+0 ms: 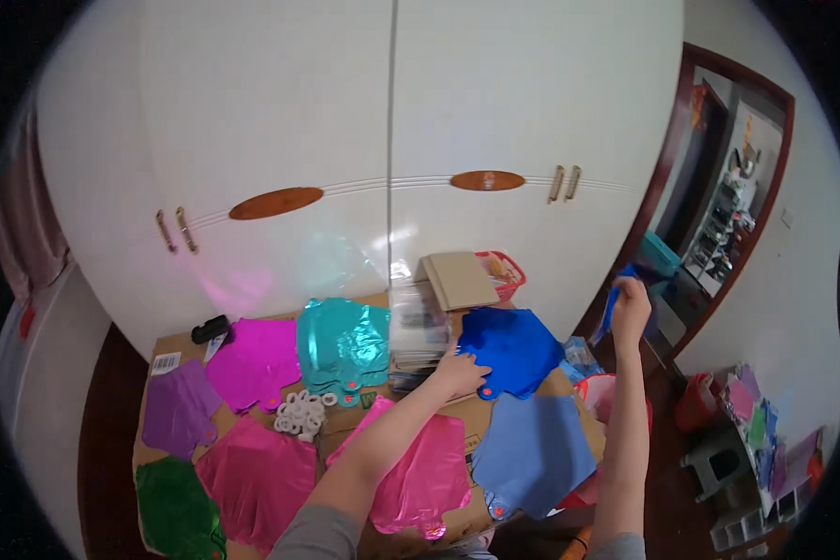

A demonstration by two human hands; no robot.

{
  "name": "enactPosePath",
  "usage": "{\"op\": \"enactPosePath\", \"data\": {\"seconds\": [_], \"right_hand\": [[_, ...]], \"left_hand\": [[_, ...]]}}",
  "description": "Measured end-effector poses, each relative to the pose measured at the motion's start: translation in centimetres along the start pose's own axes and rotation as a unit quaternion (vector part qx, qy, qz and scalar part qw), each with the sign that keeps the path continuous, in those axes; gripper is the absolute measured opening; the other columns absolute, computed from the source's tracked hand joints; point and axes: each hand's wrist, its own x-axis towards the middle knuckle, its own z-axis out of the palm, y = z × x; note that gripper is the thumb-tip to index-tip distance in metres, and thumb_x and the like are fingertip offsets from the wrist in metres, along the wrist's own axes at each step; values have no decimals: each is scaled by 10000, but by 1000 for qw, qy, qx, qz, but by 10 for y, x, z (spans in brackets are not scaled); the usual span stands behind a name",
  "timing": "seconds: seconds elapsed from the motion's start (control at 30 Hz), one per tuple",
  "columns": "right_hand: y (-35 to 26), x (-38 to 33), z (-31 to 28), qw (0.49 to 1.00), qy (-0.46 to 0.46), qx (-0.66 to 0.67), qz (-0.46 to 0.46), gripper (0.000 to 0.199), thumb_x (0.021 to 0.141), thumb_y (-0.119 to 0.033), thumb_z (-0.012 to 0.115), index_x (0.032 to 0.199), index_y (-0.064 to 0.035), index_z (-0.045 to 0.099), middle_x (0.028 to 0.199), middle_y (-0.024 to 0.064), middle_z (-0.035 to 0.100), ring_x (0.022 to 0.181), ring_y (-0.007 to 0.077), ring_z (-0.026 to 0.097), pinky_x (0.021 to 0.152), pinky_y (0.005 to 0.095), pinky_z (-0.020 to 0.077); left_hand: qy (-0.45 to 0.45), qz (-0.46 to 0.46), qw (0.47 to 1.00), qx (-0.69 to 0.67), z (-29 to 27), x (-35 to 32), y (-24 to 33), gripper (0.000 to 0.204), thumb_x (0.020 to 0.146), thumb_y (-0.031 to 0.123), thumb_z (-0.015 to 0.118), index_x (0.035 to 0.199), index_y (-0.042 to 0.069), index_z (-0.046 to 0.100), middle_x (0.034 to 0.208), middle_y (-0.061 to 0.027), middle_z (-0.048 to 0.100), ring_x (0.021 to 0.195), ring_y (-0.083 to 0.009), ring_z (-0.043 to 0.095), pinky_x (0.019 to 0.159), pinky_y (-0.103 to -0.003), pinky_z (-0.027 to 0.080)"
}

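Observation:
My right hand (631, 306) is raised at the right, beyond the table edge, closed on a dark blue foil balloon (611, 311) that hangs flat and uninflated. Stretched across the table, my left hand (459, 373) rests its spread fingers at the left edge of a stack of dark blue foil balloons (511, 350). Just behind that hand are clear plastic sleeves (418, 322) on a pile of packs. A light blue foil balloon stack (532, 453) lies in front of the dark blue one. Under my left forearm is a pink stack (425, 476), partly covered.
Teal (345, 345), magenta (252, 359), purple (177, 406), deep pink (257, 476) and green (177, 504) foil stacks cover the cardboard tabletop. White rings (301, 414) lie among them. A cardboard box (459, 280) and red basket (506, 269) stand by the white wardrobe (532, 84).

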Motion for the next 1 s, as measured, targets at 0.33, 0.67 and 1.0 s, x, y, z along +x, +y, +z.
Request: {"op": "enactPosePath", "data": {"seconds": [0.33,0.67,1.0], "right_hand": [[-269,-84,162,861,-262,170,-401,80,748,-79,558,781,-32,614,833,124,599,775,307,617,673,420,505],[-320,-245,236,769,-477,187,-382,210,785,-233,596,782,-37,670,885,103,624,818,311,635,728,409,524],[-309,-249,248,812,-492,276,-145,167,755,-223,657,799,-70,712,768,147,665,713,332,640,680,419,513]], "left_hand": [[206,-206,942,-165,-5,-206,-160,348,874,307,543,1076,35,624,1034,-175,640,1003,-333,599,892,-456,451],[245,-263,859,-365,75,-303,-182,300,907,238,517,1100,41,634,1061,-159,652,990,-298,621,865,-358,479],[338,-200,869,-302,94,-267,-193,262,848,151,510,1031,26,649,950,-179,655,896,-357,614,808,-427,478]]}}
